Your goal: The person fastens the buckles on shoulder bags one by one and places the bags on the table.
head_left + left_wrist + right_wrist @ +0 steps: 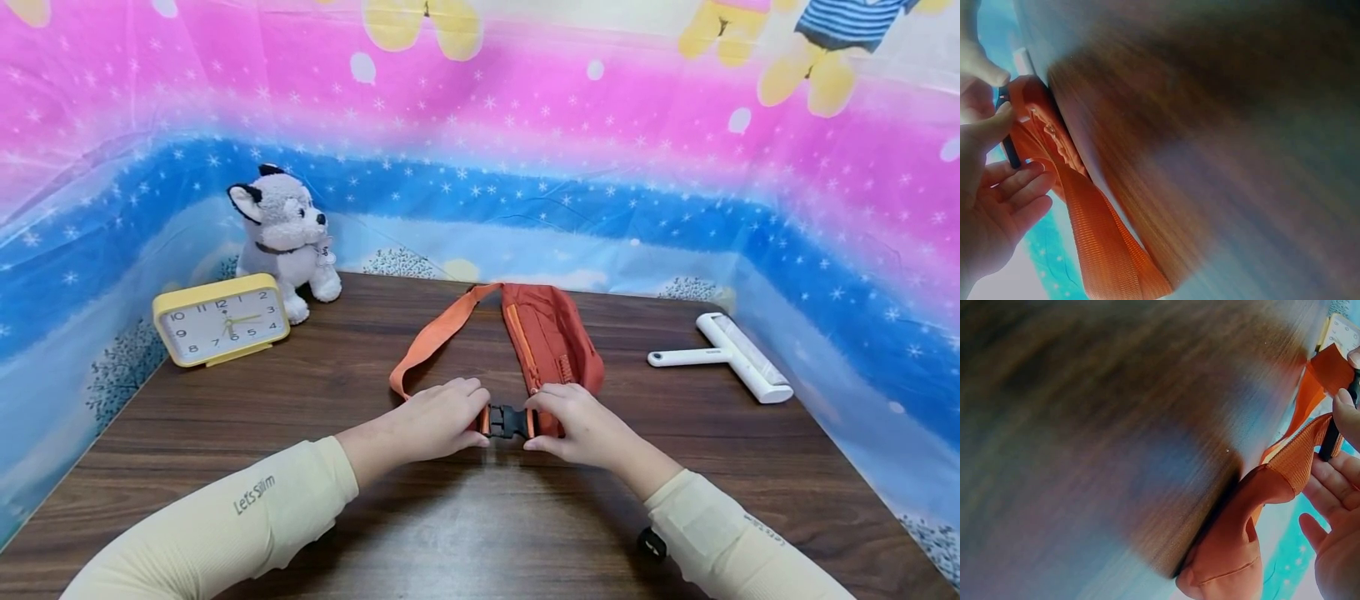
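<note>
A rust-red waist bag with an orange zipper lies on the table, its orange strap looping out to the left. At the bag's near end sits a black side-release buckle, its two halves meeting end to end. My left hand pinches the buckle's left end between thumb and fingers. From the other side, my right hand pinches the right end. In the left wrist view the buckle shows edge-on between thumb and fingertips. The right wrist view shows orange webbing running from the bag to the buckle.
On the left stands a yellow alarm clock, with a grey-and-white plush dog behind it. A white lint roller lies at the right. Patterned pink and blue cloth surrounds the brown wooden table at the back and sides.
</note>
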`<move>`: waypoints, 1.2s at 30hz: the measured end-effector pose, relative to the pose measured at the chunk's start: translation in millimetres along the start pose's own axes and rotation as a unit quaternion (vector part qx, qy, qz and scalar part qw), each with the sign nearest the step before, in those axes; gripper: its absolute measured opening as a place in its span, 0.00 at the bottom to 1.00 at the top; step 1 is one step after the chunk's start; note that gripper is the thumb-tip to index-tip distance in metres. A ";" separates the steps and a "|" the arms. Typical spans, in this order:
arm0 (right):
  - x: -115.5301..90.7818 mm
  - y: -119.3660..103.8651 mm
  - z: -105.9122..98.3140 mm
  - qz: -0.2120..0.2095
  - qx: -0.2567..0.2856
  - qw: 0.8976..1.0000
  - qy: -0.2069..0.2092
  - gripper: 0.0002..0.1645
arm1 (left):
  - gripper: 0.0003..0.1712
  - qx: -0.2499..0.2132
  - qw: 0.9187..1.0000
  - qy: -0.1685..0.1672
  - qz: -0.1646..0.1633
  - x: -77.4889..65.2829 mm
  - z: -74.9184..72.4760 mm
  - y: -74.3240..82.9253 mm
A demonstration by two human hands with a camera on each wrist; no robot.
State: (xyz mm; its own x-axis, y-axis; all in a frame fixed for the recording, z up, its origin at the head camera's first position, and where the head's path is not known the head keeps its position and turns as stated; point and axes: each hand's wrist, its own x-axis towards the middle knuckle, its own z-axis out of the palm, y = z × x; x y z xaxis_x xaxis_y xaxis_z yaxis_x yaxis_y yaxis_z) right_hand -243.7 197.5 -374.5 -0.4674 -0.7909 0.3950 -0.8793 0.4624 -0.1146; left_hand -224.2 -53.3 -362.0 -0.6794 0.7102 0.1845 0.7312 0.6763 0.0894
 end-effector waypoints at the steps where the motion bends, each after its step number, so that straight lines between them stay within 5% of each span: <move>1: 0.0 0.0 -0.1 0.001 0.003 1.000 -0.003 0.22 | 0.23 0.000 1.000 0.000 0.000 0.1 0.0 0.0; 36: 0.4 -3.3 1.8 0.004 0.021 1.000 -0.005 0.22 | 0.24 0.007 1.000 -0.006 0.001 0.9 -1.8 1.3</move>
State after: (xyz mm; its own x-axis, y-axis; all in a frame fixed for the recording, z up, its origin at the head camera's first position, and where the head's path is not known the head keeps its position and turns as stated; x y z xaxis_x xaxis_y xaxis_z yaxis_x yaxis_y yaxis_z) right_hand -241.1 194.9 -375.6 -0.4751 -0.7911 0.3853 -0.8785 0.4518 -0.1557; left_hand -223.7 -52.2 -359.9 -0.6791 0.7133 0.1735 0.7313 0.6779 0.0756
